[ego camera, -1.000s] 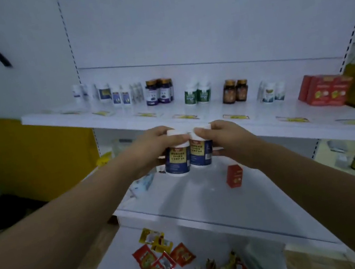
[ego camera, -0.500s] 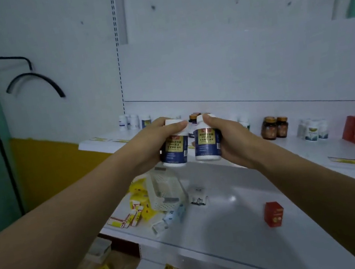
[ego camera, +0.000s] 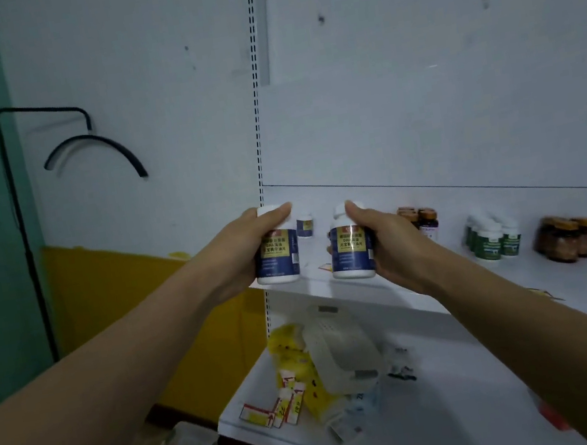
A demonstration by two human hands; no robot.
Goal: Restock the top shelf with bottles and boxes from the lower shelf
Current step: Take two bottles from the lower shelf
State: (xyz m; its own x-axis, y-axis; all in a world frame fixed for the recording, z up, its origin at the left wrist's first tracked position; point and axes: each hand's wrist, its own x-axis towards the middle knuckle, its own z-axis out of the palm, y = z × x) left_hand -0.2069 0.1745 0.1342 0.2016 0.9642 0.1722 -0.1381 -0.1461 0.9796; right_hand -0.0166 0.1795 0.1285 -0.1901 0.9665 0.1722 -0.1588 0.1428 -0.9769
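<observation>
**Fingers curled round a bottle in each hand at the top shelf's left end**

Fingers (ego camera: 277, 212) of the left hand (ego camera: 236, 262) wrap the left bottle (ego camera: 278, 261), with the thumb lying across its white cap. The right hand (ego camera: 394, 248) grips the right bottle (ego camera: 351, 253) the same way. Both bottles are upright and apart from each other, near the front edge of the top shelf (ego camera: 442, 275) by its left corner. Whether either base touches the shelf I cannot tell.

They look like rigid plastic tubs with smooth blue-and-gold labels: probably light, stiff, not fragile, and a little slick under the palm. A wrap round the body with the thumb on the cap seems the safest hold. The flat bases should stand steadily once set down. A matching small bottle (ego camera: 304, 225) stands toward the shelf's back edge, so that corner seems the likely spot.
</observation>
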